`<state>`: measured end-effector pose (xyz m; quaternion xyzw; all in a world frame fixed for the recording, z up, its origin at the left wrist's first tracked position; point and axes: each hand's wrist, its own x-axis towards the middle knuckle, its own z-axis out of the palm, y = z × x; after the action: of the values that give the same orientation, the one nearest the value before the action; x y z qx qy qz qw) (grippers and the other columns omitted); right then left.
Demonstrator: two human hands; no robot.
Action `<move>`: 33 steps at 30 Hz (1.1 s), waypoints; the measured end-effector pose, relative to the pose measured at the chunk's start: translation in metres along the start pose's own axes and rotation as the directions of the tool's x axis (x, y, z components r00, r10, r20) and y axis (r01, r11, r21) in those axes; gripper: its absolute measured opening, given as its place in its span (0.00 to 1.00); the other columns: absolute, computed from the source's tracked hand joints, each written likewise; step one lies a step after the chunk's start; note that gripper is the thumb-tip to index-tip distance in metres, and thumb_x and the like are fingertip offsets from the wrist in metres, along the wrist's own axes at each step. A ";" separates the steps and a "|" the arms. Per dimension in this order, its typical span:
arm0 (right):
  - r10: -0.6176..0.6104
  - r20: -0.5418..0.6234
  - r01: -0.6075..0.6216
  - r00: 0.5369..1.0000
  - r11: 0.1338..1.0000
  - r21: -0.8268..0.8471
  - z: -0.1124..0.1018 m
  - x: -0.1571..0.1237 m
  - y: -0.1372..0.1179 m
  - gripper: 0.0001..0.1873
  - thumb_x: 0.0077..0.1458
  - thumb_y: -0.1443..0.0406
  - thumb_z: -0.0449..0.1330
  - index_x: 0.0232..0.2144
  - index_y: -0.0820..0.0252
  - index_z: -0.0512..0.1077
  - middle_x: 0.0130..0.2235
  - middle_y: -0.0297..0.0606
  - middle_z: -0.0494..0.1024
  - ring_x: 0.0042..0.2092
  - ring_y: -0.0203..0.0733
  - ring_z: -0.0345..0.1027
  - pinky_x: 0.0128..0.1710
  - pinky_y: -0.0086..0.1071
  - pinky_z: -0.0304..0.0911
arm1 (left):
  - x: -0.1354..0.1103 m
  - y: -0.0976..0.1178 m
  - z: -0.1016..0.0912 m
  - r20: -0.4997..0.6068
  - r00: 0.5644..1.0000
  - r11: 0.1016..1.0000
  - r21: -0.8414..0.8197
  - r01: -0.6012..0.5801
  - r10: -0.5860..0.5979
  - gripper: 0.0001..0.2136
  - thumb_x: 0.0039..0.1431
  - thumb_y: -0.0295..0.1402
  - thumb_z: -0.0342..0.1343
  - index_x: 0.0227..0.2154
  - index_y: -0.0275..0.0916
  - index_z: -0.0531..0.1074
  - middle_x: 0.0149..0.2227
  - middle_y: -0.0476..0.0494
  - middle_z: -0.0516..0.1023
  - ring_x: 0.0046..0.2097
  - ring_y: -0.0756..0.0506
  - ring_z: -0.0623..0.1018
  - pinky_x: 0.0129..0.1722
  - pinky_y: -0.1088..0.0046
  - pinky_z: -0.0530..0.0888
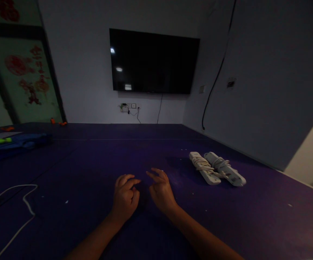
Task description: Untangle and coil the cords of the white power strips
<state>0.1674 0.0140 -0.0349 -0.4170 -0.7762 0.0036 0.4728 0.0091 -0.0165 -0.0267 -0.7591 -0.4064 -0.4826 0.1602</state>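
Observation:
My left hand (125, 196) is just left of the middle, over the dark purple surface (97, 162). Its fingers are partly bent and apart, with nothing in them. Facing it a short gap away is my right hand (160, 189), also with loosely curled, parted fingers and nothing held. Right of my right hand, two white power strips lie side by side: a nearer power strip (210, 177) and a farther power strip (236, 177). Each has its cord wound around it. Neither hand touches them.
A white cable (28, 204) trails over the surface at left. Blue cloth (28, 141) with a bright green piece lies farther back. Small orange objects (62, 124) sit by the door (29, 77). A television (153, 61) hangs on the far wall; a black cord (213, 86) hangs at right.

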 end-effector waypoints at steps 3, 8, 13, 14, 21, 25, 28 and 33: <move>0.018 -0.018 -0.018 1.000 1.000 0.002 0.001 0.000 0.001 0.24 0.46 0.75 0.50 0.45 0.60 0.73 0.49 0.47 0.71 0.54 0.47 0.61 0.52 0.49 0.59 | 0.001 0.000 -0.001 0.006 1.000 1.000 0.002 0.009 -0.009 0.15 0.52 0.22 0.45 0.19 0.40 0.74 0.33 0.46 0.79 0.43 0.41 0.72 0.44 0.54 0.68; -0.005 -0.035 0.005 0.999 1.000 0.007 0.000 0.000 0.000 0.24 0.46 0.75 0.49 0.46 0.60 0.72 0.50 0.48 0.70 0.53 0.46 0.62 0.51 0.45 0.61 | 0.001 0.000 -0.001 0.015 1.000 1.000 0.003 0.001 -0.001 0.16 0.55 0.23 0.46 0.17 0.39 0.73 0.33 0.46 0.80 0.43 0.42 0.72 0.43 0.55 0.67; -0.053 -0.071 0.047 0.996 0.996 -0.081 -0.007 0.002 -0.005 0.18 0.53 0.72 0.49 0.40 0.58 0.75 0.44 0.44 0.75 0.51 0.45 0.63 0.50 0.46 0.59 | -0.001 -0.002 0.000 0.013 1.000 1.000 0.014 -0.020 0.020 0.13 0.57 0.26 0.47 0.21 0.39 0.74 0.33 0.46 0.80 0.43 0.42 0.73 0.44 0.55 0.67; -0.070 -0.055 0.063 0.996 0.991 -0.114 -0.009 0.004 -0.005 0.16 0.54 0.70 0.49 0.36 0.57 0.76 0.42 0.43 0.76 0.50 0.46 0.64 0.51 0.47 0.58 | -0.001 -0.002 0.000 0.017 1.000 1.000 0.019 -0.024 0.024 0.12 0.57 0.27 0.48 0.22 0.39 0.75 0.33 0.46 0.80 0.43 0.42 0.73 0.45 0.54 0.66; 0.085 -0.218 -0.179 0.972 0.869 -0.462 -0.040 0.028 0.047 0.15 0.57 0.61 0.50 0.39 0.59 0.74 0.49 0.44 0.73 0.51 0.49 0.61 0.51 0.46 0.52 | 0.001 -0.004 0.002 0.043 0.999 0.999 0.049 0.011 -0.013 0.08 0.56 0.31 0.51 0.28 0.41 0.76 0.37 0.45 0.80 0.45 0.41 0.73 0.46 0.53 0.66; 0.296 -0.359 -0.463 0.885 0.643 -0.610 -0.074 0.030 0.103 0.27 0.53 0.57 0.53 0.54 0.62 0.62 0.56 0.50 0.64 0.56 0.55 0.54 0.53 0.48 0.46 | 0.000 -0.006 0.004 0.027 0.999 0.998 0.050 0.035 -0.036 0.08 0.56 0.32 0.51 0.32 0.42 0.76 0.37 0.45 0.79 0.45 0.41 0.73 0.45 0.54 0.67; 0.448 -0.368 -0.569 0.815 0.497 -0.655 -0.094 0.023 0.133 0.32 0.51 0.54 0.54 0.56 0.60 0.59 0.53 0.49 0.66 0.54 0.57 0.55 0.52 0.50 0.44 | -0.001 -0.008 0.005 0.023 0.999 0.998 0.053 0.032 -0.033 0.08 0.56 0.31 0.51 0.31 0.42 0.76 0.37 0.45 0.79 0.45 0.41 0.73 0.45 0.54 0.68; 0.565 -0.322 -0.585 0.760 0.380 -0.717 -0.103 0.014 0.154 0.33 0.49 0.52 0.56 0.56 0.57 0.58 0.52 0.48 0.67 0.53 0.59 0.56 0.49 0.52 0.46 | -0.002 -0.008 0.007 0.030 0.998 0.997 0.061 0.045 -0.047 0.08 0.56 0.31 0.51 0.31 0.41 0.76 0.37 0.44 0.79 0.45 0.41 0.73 0.44 0.53 0.68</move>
<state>0.3400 0.0833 -0.0291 -0.8214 -0.4963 -0.1770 0.2185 0.0064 -0.0077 -0.0326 -0.7518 -0.4405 -0.4618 0.1655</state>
